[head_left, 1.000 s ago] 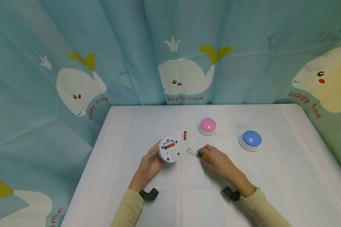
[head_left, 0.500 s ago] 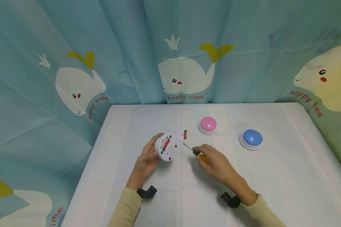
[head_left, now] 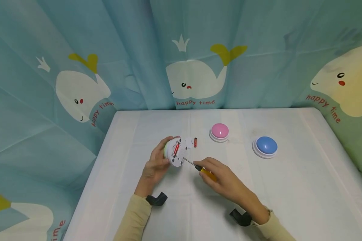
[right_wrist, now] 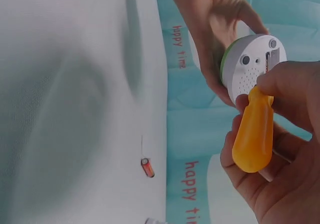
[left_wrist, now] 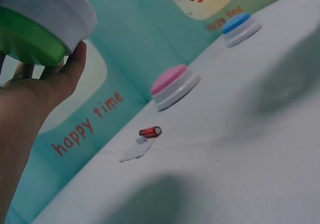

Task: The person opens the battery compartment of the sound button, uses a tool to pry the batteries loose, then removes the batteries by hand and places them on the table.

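Note:
My left hand (head_left: 154, 168) grips a round white push-button device (head_left: 172, 154) above the table. Its green top (left_wrist: 30, 37) shows in the left wrist view. The perforated underside (right_wrist: 247, 79) is turned toward my right hand (head_left: 226, 182), and its battery compartment lies uncovered with a red battery (head_left: 176, 150) inside. My right hand holds a screwdriver (head_left: 209, 174) by its yellow handle. The metal tip is at the underside's edge; whether it touches, I cannot tell. Beyond the device, a loose red battery (head_left: 195, 142) lies beside a small white cover (head_left: 189, 143).
Farther back on the white table (head_left: 289, 187) stand a pink-topped button (head_left: 220, 131) and, to its right, a blue-topped button (head_left: 266, 146). A blue curtain (head_left: 132, 67) with whale prints hangs behind the table's back and left edges.
My left hand has turned and tilted the device, raising it slightly away from me. My right hand has brought the screwdriver leftward, its tip now up at the device.

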Demonstrator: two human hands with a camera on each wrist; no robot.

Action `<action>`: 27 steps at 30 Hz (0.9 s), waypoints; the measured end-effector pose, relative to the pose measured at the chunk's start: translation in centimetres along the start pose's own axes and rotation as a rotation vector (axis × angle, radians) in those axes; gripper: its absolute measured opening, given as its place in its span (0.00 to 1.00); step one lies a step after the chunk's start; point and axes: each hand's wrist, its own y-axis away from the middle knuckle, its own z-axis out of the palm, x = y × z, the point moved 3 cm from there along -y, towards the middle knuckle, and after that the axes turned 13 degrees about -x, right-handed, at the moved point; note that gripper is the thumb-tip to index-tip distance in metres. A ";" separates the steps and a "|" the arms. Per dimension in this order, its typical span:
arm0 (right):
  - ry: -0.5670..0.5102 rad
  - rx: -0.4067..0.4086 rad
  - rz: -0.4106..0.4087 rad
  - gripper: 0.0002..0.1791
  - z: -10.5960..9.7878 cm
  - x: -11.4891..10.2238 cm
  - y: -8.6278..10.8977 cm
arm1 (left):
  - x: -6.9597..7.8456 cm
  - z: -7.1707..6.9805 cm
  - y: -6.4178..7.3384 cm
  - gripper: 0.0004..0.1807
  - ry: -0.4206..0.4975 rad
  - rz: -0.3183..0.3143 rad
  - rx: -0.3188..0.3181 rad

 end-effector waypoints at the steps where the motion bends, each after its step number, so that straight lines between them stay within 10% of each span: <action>1: -0.005 -0.007 -0.011 0.23 0.1 0.0 0.0 | 0.0 0.0 0.0 0.40 -0.012 -0.001 -0.003; 27: -0.039 -0.049 -0.069 0.22 0.1 -1.5 -1.6 | 0.3 -0.7 0.0 0.38 -0.245 0.013 -0.049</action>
